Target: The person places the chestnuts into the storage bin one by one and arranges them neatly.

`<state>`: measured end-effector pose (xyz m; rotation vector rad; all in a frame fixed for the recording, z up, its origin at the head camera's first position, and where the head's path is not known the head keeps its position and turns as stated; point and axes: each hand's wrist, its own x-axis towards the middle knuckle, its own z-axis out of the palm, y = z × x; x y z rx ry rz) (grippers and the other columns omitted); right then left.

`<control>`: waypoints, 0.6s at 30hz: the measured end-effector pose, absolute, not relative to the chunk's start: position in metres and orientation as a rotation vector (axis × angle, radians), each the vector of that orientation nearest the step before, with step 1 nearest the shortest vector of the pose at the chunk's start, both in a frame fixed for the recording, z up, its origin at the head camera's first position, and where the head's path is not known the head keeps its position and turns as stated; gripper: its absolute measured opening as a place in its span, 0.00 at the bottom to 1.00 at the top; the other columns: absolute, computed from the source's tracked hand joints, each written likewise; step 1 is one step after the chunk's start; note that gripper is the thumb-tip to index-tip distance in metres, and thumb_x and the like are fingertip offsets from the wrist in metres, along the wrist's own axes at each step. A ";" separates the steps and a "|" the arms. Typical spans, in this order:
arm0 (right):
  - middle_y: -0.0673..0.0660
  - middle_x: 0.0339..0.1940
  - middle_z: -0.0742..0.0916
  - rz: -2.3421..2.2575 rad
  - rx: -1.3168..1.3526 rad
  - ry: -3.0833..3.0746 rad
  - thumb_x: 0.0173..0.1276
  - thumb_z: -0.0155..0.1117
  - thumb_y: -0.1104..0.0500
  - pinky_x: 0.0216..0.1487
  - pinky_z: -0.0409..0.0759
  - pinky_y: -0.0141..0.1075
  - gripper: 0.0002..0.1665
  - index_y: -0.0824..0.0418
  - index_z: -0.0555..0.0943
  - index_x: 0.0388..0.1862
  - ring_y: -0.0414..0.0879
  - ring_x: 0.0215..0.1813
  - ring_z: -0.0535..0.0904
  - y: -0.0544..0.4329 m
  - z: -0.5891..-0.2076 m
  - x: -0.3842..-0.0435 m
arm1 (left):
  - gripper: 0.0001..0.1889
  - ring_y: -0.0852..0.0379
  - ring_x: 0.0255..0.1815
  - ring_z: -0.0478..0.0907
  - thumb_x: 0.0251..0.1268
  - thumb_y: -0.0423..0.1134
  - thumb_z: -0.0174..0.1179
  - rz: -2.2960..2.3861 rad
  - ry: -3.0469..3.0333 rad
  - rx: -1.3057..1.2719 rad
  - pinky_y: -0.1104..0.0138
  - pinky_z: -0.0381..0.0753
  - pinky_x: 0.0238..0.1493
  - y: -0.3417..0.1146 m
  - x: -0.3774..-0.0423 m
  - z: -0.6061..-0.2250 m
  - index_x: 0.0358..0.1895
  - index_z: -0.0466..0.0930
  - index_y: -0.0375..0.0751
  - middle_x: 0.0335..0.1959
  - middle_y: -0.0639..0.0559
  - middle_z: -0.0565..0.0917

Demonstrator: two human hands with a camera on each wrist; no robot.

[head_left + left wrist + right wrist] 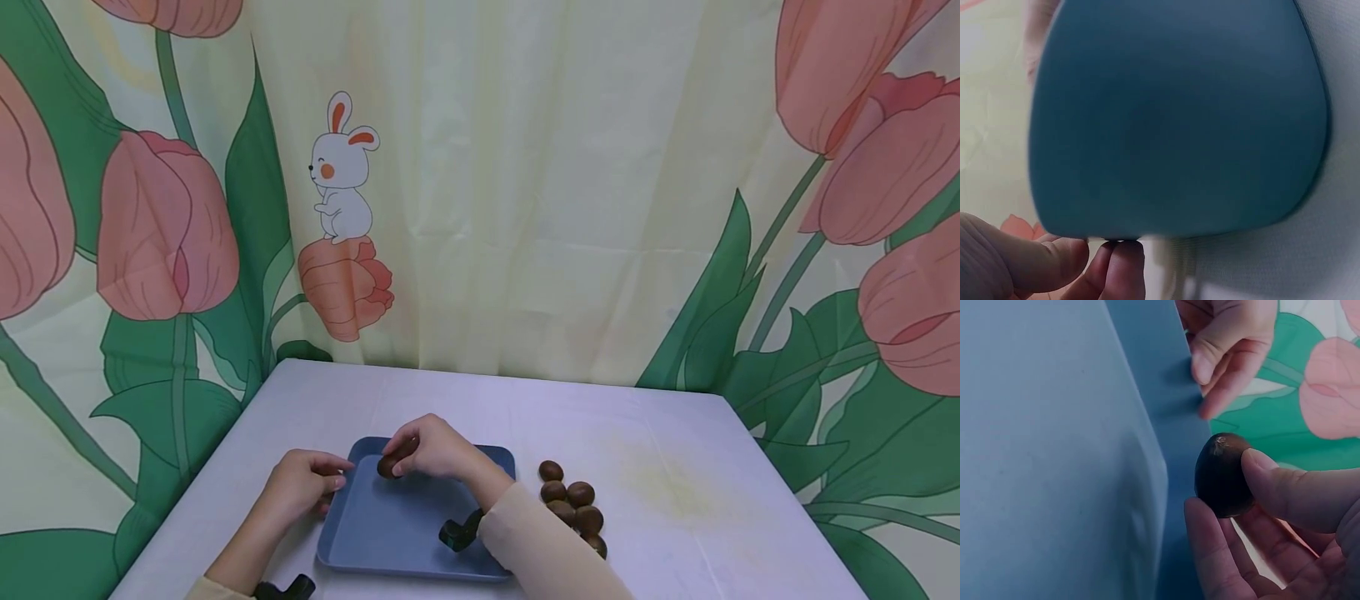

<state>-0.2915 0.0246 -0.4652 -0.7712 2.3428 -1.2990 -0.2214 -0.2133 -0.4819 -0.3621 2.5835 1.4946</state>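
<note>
Over the far left corner of the blue tray [420, 533], my right hand [438, 450] pinches a dark brown chestnut [388, 467] between thumb and fingers. The right wrist view shows the pale tip of this chestnut [1222, 478] and the thumb [1272, 472] against its side. My left hand [296, 487] is at the tray's left rim, fingertips touching or very close to the edge. From the left wrist, its thumb and fingers [1125, 269] are seen at the edge of the tray [1172, 125]. No other chestnut shows on the visible part of the tray.
Right of the tray, several chestnuts [581, 494] lie in a cluster on the white-covered table [675, 500], some partly hidden by the right sleeve [547, 537]. Black wrist straps or mounts [459, 532] are on both wrists. Behind the table hangs a tulip-patterned curtain [525, 208].
</note>
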 end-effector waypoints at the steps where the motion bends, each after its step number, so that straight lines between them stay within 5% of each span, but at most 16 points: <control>1: 0.49 0.40 0.94 -1.297 -0.770 2.341 0.64 0.80 0.68 0.44 0.85 0.30 0.13 0.56 0.94 0.46 0.36 0.39 0.87 0.023 -0.466 -0.292 | 0.12 0.52 0.31 0.81 0.71 0.25 0.67 1.492 2.583 -0.365 0.61 0.85 0.32 -0.213 -0.222 -0.482 0.54 0.91 0.35 0.44 0.41 0.88; 18: 0.48 0.36 0.94 -1.161 -0.806 2.411 0.62 0.81 0.68 0.44 0.84 0.29 0.12 0.56 0.94 0.43 0.33 0.36 0.86 0.004 -0.476 -0.287 | 0.12 0.53 0.29 0.81 0.71 0.25 0.66 1.482 2.584 -0.374 0.61 0.85 0.31 -0.214 -0.222 -0.482 0.54 0.91 0.35 0.44 0.40 0.89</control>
